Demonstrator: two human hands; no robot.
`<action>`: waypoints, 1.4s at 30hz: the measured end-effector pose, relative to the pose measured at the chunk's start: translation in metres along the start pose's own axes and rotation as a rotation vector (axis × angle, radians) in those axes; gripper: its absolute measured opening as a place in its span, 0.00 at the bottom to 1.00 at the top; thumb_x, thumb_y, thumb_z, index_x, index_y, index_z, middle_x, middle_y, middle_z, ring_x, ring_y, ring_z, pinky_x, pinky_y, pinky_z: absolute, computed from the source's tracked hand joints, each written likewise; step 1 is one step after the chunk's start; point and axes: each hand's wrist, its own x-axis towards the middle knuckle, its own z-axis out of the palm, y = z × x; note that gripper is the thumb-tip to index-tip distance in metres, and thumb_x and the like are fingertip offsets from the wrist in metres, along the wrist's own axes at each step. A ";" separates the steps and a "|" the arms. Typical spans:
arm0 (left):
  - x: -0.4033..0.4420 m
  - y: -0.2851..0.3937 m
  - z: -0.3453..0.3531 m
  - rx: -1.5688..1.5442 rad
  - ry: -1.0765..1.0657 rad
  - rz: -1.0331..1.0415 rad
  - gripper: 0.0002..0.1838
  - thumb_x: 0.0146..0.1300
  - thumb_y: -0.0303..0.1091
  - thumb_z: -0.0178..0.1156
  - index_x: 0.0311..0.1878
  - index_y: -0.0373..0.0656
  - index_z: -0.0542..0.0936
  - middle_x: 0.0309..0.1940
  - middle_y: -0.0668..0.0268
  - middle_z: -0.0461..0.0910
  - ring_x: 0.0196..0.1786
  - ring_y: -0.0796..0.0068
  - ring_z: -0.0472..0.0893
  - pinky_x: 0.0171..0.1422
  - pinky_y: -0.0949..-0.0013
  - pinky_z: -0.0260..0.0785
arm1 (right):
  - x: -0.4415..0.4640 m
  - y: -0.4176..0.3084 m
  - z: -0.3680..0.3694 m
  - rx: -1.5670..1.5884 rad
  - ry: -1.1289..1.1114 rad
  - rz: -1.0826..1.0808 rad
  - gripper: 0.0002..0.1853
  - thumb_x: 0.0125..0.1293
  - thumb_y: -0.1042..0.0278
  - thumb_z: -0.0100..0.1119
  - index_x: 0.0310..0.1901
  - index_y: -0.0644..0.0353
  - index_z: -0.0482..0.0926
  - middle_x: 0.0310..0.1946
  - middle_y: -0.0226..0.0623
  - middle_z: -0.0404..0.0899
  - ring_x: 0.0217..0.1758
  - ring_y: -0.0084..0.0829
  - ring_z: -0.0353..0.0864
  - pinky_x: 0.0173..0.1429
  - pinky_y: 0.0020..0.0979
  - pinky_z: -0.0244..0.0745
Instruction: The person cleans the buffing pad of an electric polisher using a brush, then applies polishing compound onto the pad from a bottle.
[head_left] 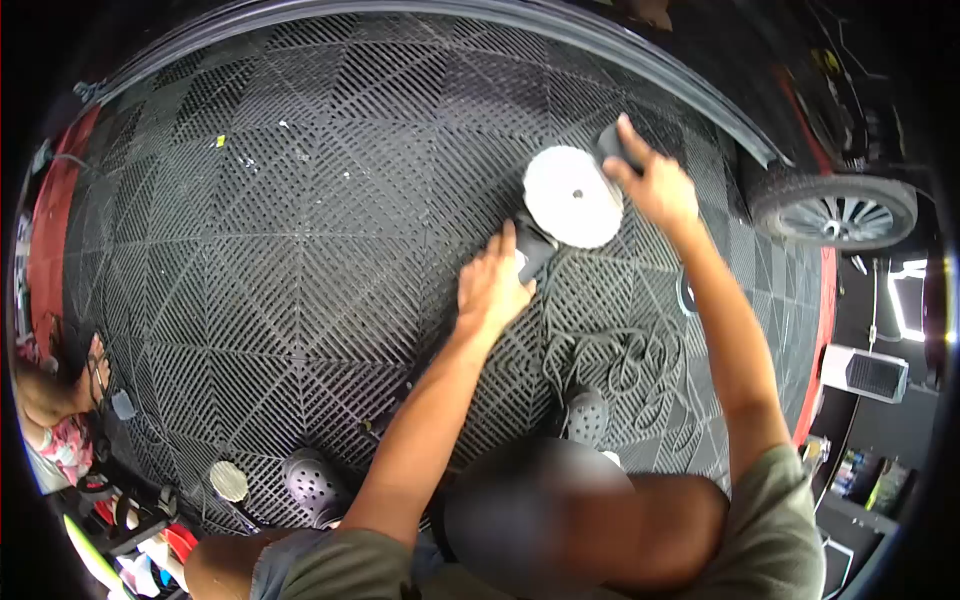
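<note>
A polisher [538, 252] is held off the ribbed floor, its round white pad [572, 205] facing up toward me. My left hand [493, 280] is closed around the polisher's black body just below the pad. My right hand [655, 185] grips a dark, blocky piece [612, 148] at the pad's upper right edge. Whether that piece is the polisher's front handle or a separate tool, I cannot tell. The pad has a small dark hole in its middle and a scalloped rim.
A dark cord [635, 365] lies coiled below the pad, near my shoe [585, 415]. Another pad-faced tool [229, 480] sits by my other shoe [315, 485]. A car wheel [835, 212] stands at right, under a dark car body. Another person's limb [90, 375] shows at far left.
</note>
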 end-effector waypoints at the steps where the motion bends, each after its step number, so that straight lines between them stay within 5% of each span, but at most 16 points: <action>1: -0.002 0.003 -0.002 -0.024 -0.027 -0.020 0.54 0.54 0.43 0.76 0.79 0.38 0.58 0.65 0.48 0.76 0.61 0.47 0.82 0.64 0.52 0.77 | 0.000 -0.012 -0.022 -0.047 -0.085 0.151 0.40 0.69 0.31 0.56 0.80 0.30 0.61 0.51 0.56 0.86 0.52 0.52 0.88 0.59 0.47 0.82; 6: -0.002 -0.004 0.005 -0.034 -0.007 0.018 0.53 0.53 0.44 0.76 0.79 0.37 0.59 0.64 0.48 0.77 0.58 0.46 0.84 0.63 0.51 0.77 | -0.064 -0.040 0.027 0.097 -0.003 -0.368 0.39 0.67 0.33 0.61 0.77 0.32 0.66 0.53 0.57 0.85 0.57 0.52 0.86 0.65 0.45 0.78; 9: 0.003 -0.003 0.008 0.011 0.000 0.024 0.53 0.53 0.44 0.76 0.79 0.37 0.59 0.64 0.48 0.77 0.58 0.47 0.84 0.62 0.51 0.78 | -0.015 -0.022 0.001 0.202 -0.036 -0.038 0.39 0.69 0.33 0.58 0.79 0.29 0.62 0.41 0.49 0.90 0.42 0.51 0.91 0.52 0.43 0.86; 11: 0.001 -0.004 0.008 -0.025 0.025 0.034 0.54 0.53 0.44 0.76 0.79 0.37 0.59 0.65 0.49 0.77 0.58 0.47 0.84 0.62 0.52 0.78 | -0.028 -0.044 -0.013 0.030 -0.011 -0.063 0.38 0.69 0.34 0.58 0.79 0.28 0.63 0.48 0.52 0.88 0.48 0.50 0.90 0.56 0.46 0.84; 14: 0.003 -0.007 0.010 -0.010 -0.004 0.025 0.54 0.54 0.44 0.76 0.80 0.38 0.58 0.65 0.50 0.77 0.59 0.48 0.83 0.63 0.51 0.77 | -0.064 -0.049 0.030 -0.077 0.157 -0.476 0.37 0.69 0.30 0.56 0.78 0.26 0.64 0.57 0.54 0.84 0.55 0.55 0.87 0.62 0.47 0.80; 18: -0.004 0.000 0.004 -0.013 -0.020 0.003 0.53 0.55 0.44 0.75 0.80 0.38 0.57 0.65 0.50 0.77 0.59 0.47 0.83 0.64 0.51 0.77 | -0.020 -0.001 0.008 0.012 0.039 -0.025 0.38 0.70 0.31 0.54 0.80 0.29 0.60 0.46 0.51 0.88 0.50 0.48 0.90 0.58 0.47 0.83; 23: 0.000 -0.004 0.003 -0.029 -0.009 0.025 0.54 0.55 0.45 0.75 0.80 0.37 0.57 0.64 0.48 0.76 0.58 0.46 0.83 0.64 0.51 0.77 | -0.077 -0.027 0.014 -0.026 0.003 -0.474 0.39 0.68 0.31 0.58 0.79 0.24 0.60 0.52 0.51 0.86 0.53 0.53 0.87 0.59 0.47 0.82; 24: 0.000 -0.002 0.002 -0.011 -0.015 0.029 0.54 0.55 0.44 0.75 0.80 0.37 0.57 0.64 0.48 0.77 0.57 0.46 0.83 0.63 0.51 0.77 | -0.059 -0.012 0.018 0.058 -0.158 -0.237 0.40 0.67 0.30 0.59 0.79 0.26 0.61 0.49 0.54 0.87 0.51 0.53 0.88 0.58 0.47 0.82; 28: -0.010 -0.001 0.016 0.012 0.031 0.078 0.53 0.55 0.44 0.75 0.80 0.37 0.57 0.63 0.48 0.77 0.56 0.46 0.84 0.62 0.52 0.77 | -0.013 -0.011 -0.029 -0.024 -0.104 0.109 0.39 0.68 0.32 0.58 0.79 0.29 0.63 0.48 0.55 0.87 0.50 0.52 0.89 0.58 0.48 0.82; 29: -0.003 0.000 0.011 0.009 0.027 0.078 0.53 0.55 0.44 0.75 0.79 0.37 0.58 0.63 0.48 0.77 0.56 0.46 0.84 0.62 0.52 0.78 | -0.024 -0.003 -0.003 0.150 0.119 -0.172 0.39 0.68 0.32 0.59 0.78 0.27 0.62 0.51 0.55 0.86 0.52 0.52 0.88 0.59 0.49 0.81; 32: 0.002 -0.007 0.009 -0.031 0.023 0.058 0.52 0.54 0.43 0.76 0.79 0.38 0.59 0.63 0.49 0.77 0.55 0.46 0.84 0.61 0.52 0.78 | -0.062 -0.029 0.018 -0.032 0.004 -0.429 0.38 0.67 0.32 0.61 0.77 0.24 0.64 0.48 0.55 0.87 0.52 0.52 0.88 0.60 0.48 0.82; 36: -0.002 0.002 0.007 0.056 -0.007 0.026 0.53 0.54 0.44 0.76 0.79 0.38 0.58 0.65 0.50 0.76 0.60 0.49 0.83 0.64 0.54 0.78 | -0.007 -0.027 -0.027 -0.057 -0.060 0.007 0.36 0.71 0.36 0.58 0.78 0.29 0.63 0.43 0.55 0.88 0.47 0.50 0.90 0.52 0.46 0.85; 37: -0.001 0.002 0.009 0.036 -0.001 0.032 0.53 0.54 0.44 0.76 0.80 0.38 0.58 0.65 0.51 0.76 0.60 0.49 0.83 0.64 0.53 0.78 | -0.018 -0.024 -0.012 0.154 0.063 -0.222 0.35 0.71 0.41 0.60 0.78 0.30 0.64 0.57 0.59 0.82 0.50 0.52 0.89 0.59 0.46 0.82; 40: -0.002 -0.002 0.003 0.007 -0.040 0.019 0.53 0.55 0.44 0.75 0.80 0.38 0.58 0.64 0.51 0.77 0.59 0.49 0.83 0.63 0.52 0.77 | -0.066 -0.047 0.017 -0.011 0.098 -0.516 0.38 0.67 0.33 0.61 0.77 0.23 0.64 0.50 0.49 0.88 0.55 0.53 0.87 0.66 0.50 0.79; 41: 0.000 -0.003 0.002 0.005 -0.011 0.035 0.53 0.55 0.44 0.75 0.80 0.38 0.58 0.64 0.51 0.77 0.58 0.48 0.83 0.63 0.52 0.77 | -0.048 -0.040 -0.001 -0.073 -0.186 -0.183 0.38 0.68 0.32 0.59 0.78 0.26 0.63 0.50 0.48 0.88 0.53 0.51 0.88 0.62 0.48 0.81; 42: 0.000 -0.001 -0.001 0.022 -0.048 0.011 0.54 0.54 0.45 0.75 0.80 0.38 0.58 0.64 0.50 0.77 0.58 0.48 0.84 0.63 0.51 0.77 | -0.020 -0.014 0.000 -0.058 -0.059 -0.134 0.38 0.69 0.32 0.57 0.79 0.27 0.62 0.49 0.49 0.88 0.51 0.51 0.89 0.60 0.47 0.82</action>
